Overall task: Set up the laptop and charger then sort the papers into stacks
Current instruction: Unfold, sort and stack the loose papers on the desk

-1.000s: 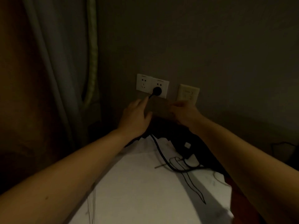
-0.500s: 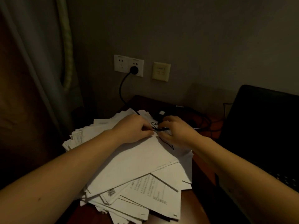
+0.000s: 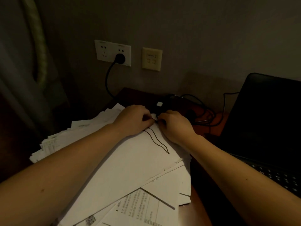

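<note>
A messy pile of white papers [image 3: 123,162] covers the dark wooden desk's left part. My left hand [image 3: 133,119] and my right hand [image 3: 174,124] meet on top of the pile, each pinching a thin black cord [image 3: 156,139] whose loop trails toward me over the top sheet. The black charger brick [image 3: 160,103] lies just behind my hands. Its plug [image 3: 120,58] sits in the white wall socket [image 3: 112,53], with a thick cable [image 3: 108,80] hanging down. The open black laptop [image 3: 267,121] stands at the right.
A beige wall plate [image 3: 151,59] is right of the socket. More black cable [image 3: 203,115] is tangled on the desk [image 3: 200,212] between charger and laptop. A curtain [image 3: 29,62] hangs at the left. The room is dim.
My hands came down from the wall socket to the paper pile and took hold of the thin cord. The view tilted down, bringing the papers and laptop into sight.
</note>
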The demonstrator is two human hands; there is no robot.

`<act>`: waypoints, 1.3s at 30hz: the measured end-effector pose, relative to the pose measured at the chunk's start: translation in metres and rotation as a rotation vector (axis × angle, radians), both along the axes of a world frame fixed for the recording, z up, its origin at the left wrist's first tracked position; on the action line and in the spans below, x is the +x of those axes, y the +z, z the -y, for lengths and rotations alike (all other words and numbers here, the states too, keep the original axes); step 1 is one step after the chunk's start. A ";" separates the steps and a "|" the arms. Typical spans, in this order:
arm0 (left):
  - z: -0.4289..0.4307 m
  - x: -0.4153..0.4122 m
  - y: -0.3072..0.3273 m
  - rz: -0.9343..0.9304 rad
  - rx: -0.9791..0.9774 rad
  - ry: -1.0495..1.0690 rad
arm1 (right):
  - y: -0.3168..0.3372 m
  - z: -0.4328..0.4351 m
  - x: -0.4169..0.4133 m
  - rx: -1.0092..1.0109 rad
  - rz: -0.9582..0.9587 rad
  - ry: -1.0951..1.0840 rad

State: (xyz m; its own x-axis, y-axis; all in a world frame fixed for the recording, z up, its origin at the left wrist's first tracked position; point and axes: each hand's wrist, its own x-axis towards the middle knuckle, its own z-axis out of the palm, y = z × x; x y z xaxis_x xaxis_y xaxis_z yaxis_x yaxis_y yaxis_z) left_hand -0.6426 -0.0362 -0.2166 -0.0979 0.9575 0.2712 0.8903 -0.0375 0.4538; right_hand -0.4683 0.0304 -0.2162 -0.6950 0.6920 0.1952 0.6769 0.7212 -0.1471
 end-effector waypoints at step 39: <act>0.216 0.073 -0.027 -0.152 -0.200 0.528 | 0.014 0.198 0.145 -0.864 -0.487 -0.170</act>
